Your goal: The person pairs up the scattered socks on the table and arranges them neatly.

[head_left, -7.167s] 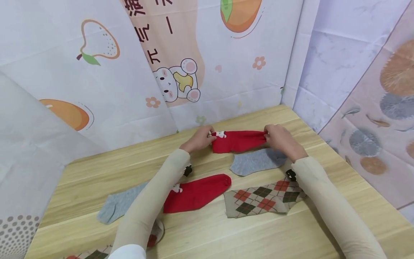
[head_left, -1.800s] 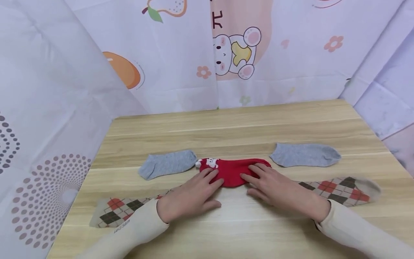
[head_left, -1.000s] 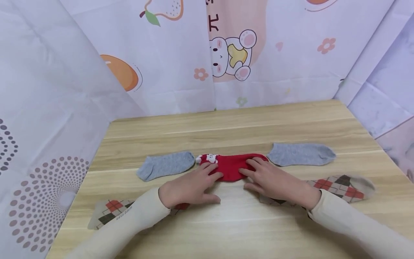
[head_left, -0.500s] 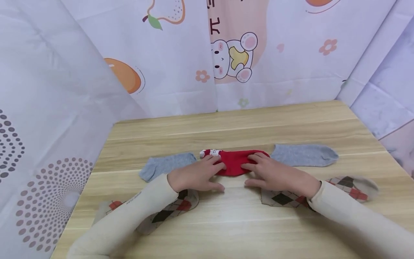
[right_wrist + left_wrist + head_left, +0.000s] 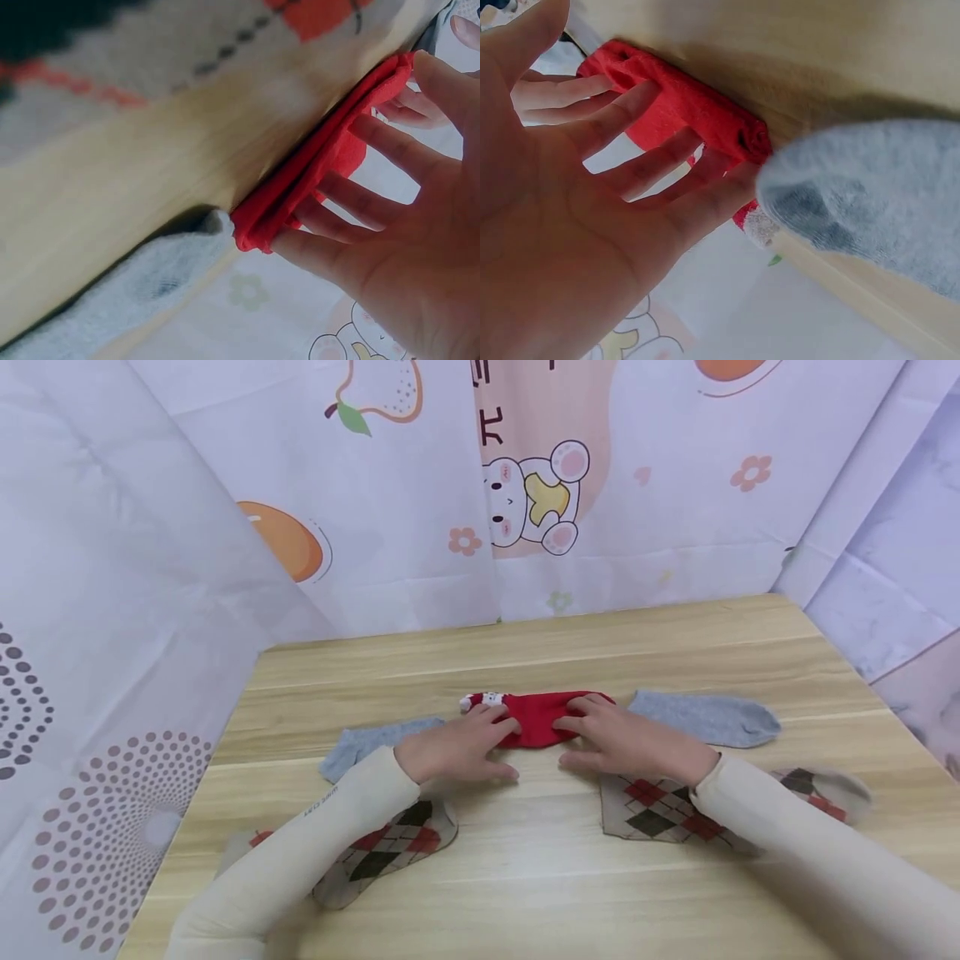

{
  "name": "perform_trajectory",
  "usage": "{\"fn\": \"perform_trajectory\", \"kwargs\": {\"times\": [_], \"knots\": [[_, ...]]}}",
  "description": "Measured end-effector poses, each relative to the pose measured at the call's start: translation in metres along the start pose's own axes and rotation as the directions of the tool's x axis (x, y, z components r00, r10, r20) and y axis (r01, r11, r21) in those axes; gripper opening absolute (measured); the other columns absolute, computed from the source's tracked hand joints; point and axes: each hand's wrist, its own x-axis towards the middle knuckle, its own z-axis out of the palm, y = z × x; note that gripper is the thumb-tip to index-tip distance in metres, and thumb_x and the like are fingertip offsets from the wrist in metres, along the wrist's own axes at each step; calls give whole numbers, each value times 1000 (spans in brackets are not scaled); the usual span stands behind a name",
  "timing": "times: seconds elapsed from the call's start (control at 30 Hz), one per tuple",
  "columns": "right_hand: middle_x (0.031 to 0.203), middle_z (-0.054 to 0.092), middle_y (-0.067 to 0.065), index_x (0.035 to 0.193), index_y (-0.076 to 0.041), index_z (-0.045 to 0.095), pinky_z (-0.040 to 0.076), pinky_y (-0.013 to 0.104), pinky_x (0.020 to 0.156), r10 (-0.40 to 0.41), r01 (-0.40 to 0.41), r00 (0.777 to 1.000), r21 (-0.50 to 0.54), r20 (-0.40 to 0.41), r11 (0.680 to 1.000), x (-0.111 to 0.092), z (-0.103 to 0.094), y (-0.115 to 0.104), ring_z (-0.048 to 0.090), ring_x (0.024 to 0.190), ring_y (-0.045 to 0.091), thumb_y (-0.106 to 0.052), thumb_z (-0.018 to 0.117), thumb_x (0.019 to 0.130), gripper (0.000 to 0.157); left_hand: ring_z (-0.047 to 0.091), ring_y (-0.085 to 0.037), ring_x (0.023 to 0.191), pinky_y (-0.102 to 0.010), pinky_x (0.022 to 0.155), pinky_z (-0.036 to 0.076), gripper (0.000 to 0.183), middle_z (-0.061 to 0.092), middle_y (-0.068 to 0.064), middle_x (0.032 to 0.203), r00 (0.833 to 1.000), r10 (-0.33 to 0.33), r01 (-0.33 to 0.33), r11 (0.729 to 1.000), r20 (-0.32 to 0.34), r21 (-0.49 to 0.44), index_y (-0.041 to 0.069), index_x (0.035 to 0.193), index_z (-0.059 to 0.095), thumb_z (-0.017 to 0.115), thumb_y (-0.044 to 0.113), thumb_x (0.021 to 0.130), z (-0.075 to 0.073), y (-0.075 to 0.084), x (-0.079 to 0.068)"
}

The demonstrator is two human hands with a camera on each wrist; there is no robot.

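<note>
Near the middle of the table lies a red sock (image 5: 534, 727) with a white cartoon patch at its left end; the right wrist view shows its red fabric (image 5: 315, 161) in layers. My left hand (image 5: 468, 747) rests its extended fingertips on the left part of the sock. On the right part, my right hand (image 5: 622, 739) touches it with spread fingers, thumb held apart. Both wrist views show the palms facing the sock and the fingers not wrapped around it. A grey sock (image 5: 367, 743) lies just left of the red one, another grey sock (image 5: 705, 720) to its right.
An argyle sock (image 5: 397, 843) lies under my left forearm, partly hidden. A second argyle sock (image 5: 652, 814) passes beneath my right forearm. The wooden table (image 5: 525, 893) meets a printed curtain (image 5: 405, 568) at the back, with more hanging cloth at both sides.
Over the last two seconds both hands and the red sock have slid away toward the back curtain. Seven seconds ago two red socks lay apart, one held by both hands.
</note>
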Motion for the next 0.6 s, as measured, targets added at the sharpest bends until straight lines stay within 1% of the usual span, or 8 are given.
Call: {"fn": "perform_trajectory", "kwargs": {"times": [0.13, 0.23, 0.47, 0.6], "knots": [[139, 51, 16, 134, -12, 62, 44, 52, 102, 22, -22, 1000, 25, 17, 999, 10, -2, 2, 43, 131, 34, -46, 67, 92, 54, 37, -23, 135, -40, 106, 44, 66, 40, -7, 149, 1000, 2, -2, 1000, -2, 2, 17, 143, 48, 67, 52, 91, -3, -8, 3], [139, 51, 17, 135, -11, 61, 44, 54, 101, 22, -23, 999, 29, 23, 999, 17, -4, 6, 45, 129, 35, -45, 67, 93, 55, 39, -23, 133, -39, 106, 43, 64, 41, -7, 147, 1000, 5, -5, 1000, -4, 2, 17, 141, 49, 67, 52, 91, -6, -13, 7], [134, 53, 19, 135, -8, 61, 43, 52, 103, -10, 10, 1000, 13, -4, 1000, 32, -9, 21, 48, 125, 36, -43, 69, 92, 56, 38, -24, 134, -40, 109, 40, 61, 41, -10, 147, 1000, 27, -27, 1000, -14, 4, 14, 137, 51, 66, 51, 92, -12, -28, 26], [133, 53, 19, 133, -7, 62, 42, 52, 104, -5, 5, 1000, 20, -12, 1000, 39, -11, 28, 48, 124, 36, -41, 70, 92, 54, 36, -26, 137, -41, 111, 37, 59, 39, -11, 149, 1000, 30, -30, 999, 2, -30, 14, 138, 50, 63, 51, 94, -17, -34, 34]]}}
